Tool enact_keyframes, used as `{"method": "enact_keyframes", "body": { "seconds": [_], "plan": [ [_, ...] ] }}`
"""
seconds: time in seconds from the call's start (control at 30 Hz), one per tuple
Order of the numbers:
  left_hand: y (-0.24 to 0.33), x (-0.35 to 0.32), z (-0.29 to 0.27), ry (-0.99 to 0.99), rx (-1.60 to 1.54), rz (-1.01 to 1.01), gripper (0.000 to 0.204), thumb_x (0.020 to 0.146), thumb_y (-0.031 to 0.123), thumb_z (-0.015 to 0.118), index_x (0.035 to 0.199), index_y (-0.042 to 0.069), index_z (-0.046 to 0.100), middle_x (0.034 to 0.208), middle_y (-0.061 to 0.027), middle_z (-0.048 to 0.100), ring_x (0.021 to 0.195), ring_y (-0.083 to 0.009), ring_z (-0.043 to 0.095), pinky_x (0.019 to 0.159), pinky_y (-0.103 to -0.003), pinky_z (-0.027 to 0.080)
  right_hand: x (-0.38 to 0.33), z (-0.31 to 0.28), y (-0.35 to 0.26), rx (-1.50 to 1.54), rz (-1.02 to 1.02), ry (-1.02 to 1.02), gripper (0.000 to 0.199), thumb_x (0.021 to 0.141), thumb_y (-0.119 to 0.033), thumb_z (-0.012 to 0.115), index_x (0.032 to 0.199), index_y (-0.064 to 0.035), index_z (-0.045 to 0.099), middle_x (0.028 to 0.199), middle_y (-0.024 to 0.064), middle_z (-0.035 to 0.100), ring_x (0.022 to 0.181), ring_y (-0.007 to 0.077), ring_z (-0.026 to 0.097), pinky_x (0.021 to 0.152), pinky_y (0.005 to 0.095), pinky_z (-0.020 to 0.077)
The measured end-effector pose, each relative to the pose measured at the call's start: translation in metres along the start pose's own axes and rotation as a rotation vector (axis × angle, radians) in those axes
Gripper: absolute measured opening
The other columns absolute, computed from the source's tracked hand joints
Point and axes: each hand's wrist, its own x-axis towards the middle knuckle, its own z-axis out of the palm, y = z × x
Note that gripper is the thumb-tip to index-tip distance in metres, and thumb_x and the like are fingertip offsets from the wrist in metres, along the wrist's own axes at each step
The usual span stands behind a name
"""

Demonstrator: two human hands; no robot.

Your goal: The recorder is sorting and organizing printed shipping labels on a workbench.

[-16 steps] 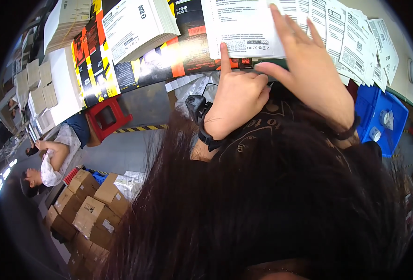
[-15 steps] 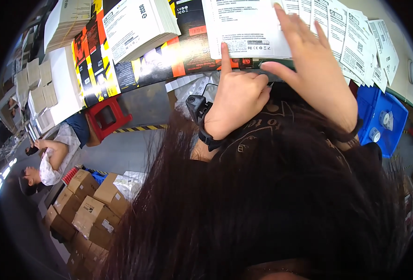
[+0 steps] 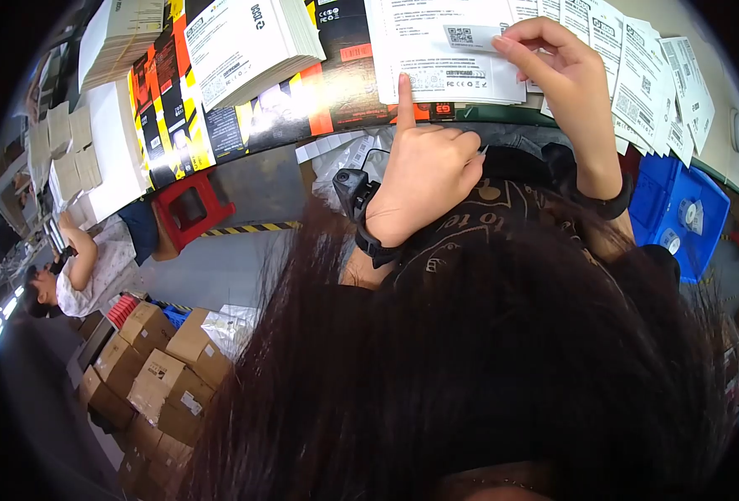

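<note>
A white printed sheet (image 3: 424, 50) lies near the table's front edge, on top of other sheets. My left hand (image 3: 432, 163) rests its outstretched index fingertip on the sheet's lower left part; the other fingers are curled in, and I see nothing held in them. Above the right half of the sheet, my right hand (image 3: 566, 71) pinches the end of a small pale label (image 3: 468, 37) with a square code on it, between thumb and index finger. The label lies over the sheet's print; whether it touches the paper, I cannot tell.
Overlapping printed sheets (image 3: 641, 83) fan out to the right. On the left, a thick stack of printed sheets (image 3: 244, 50) stands on a black, yellow and red printed surface (image 3: 336, 92). Below the table are a blue bin (image 3: 695, 188) and a red stool (image 3: 187, 213). Cardboard boxes (image 3: 156, 376) and another person (image 3: 102, 259) are at the left.
My right hand has gone from lying spread over the sheet to pinching the small label, which now shows above the print. My left hand has hardly moved. The other person's arm has shifted.
</note>
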Motion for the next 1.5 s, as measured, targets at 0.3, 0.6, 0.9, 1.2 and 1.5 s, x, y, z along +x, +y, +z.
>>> {"method": "enact_keyframes", "body": {
  "seconds": [0.3,0.6,0.9,1.2,1.5],
  "plan": [
    [-0.001,0.0,0.001,0.024,-0.017,-0.002,0.023,0.067,0.011,0.067,0.056,0.009,0.048,0.047,-0.0025,0.048,0.05,-0.0223,0.054,0.108,-0.056,0.009,0.007,-0.003,0.015,0.104,0.07,-0.105,0.013,0.084,-0.011,0.063,0.091,0.0003,0.06,0.075,0.0019,0.059,0.067,0.0055,0.053,0.06,0.0173,0.0408],
    [-0.002,0.002,0.004,-0.004,0.011,0.003,0.022,0.069,0.014,0.067,0.057,0.009,0.049,0.048,-0.0018,0.05,0.05,-0.0213,0.055,0.108,-0.055,0.008,0.006,0.001,0.017,0.086,0.122,-0.11,0.013,0.084,-0.012,0.063,0.088,-0.0009,0.058,0.073,0.0032,0.06,0.065,0.0064,0.056,0.058,0.0181,0.0444],
    [-0.003,0.002,0.006,-0.007,0.003,-0.019,0.022,0.068,0.015,0.067,0.057,0.009,0.049,0.049,-0.0019,0.051,0.051,-0.021,0.055,0.109,-0.054,0.007,0.005,0.001,0.015,0.116,0.143,-0.117,0.012,0.084,-0.012,0.063,0.087,-0.0013,0.058,0.072,0.0026,0.06,0.064,0.0061,0.055,0.059,0.0175,0.044],
    [0.001,0.008,0.003,0.125,-0.04,0.025,0.024,0.066,0.01,0.069,0.057,0.009,0.047,0.051,-0.001,0.05,0.051,-0.0205,0.053,0.108,-0.054,0.012,0.009,-0.026,0.0,0.381,0.091,-0.186,0.028,0.082,-0.007,0.064,0.107,-0.0012,0.053,0.078,0.0031,0.058,0.072,0.0069,0.055,0.066,0.0197,0.044],
    [0.008,0.02,-0.012,0.519,-0.363,0.077,0.014,0.07,0.008,0.069,0.065,0.006,0.055,0.058,-0.0003,0.052,0.056,-0.0177,0.052,0.104,-0.051,0.025,-0.02,-0.004,-0.016,0.195,-0.088,-0.323,0.057,0.078,0.0,0.064,0.128,-0.0005,0.038,0.08,0.0038,0.057,0.076,0.0093,0.056,0.073,0.0228,0.0453]
  ]
}}
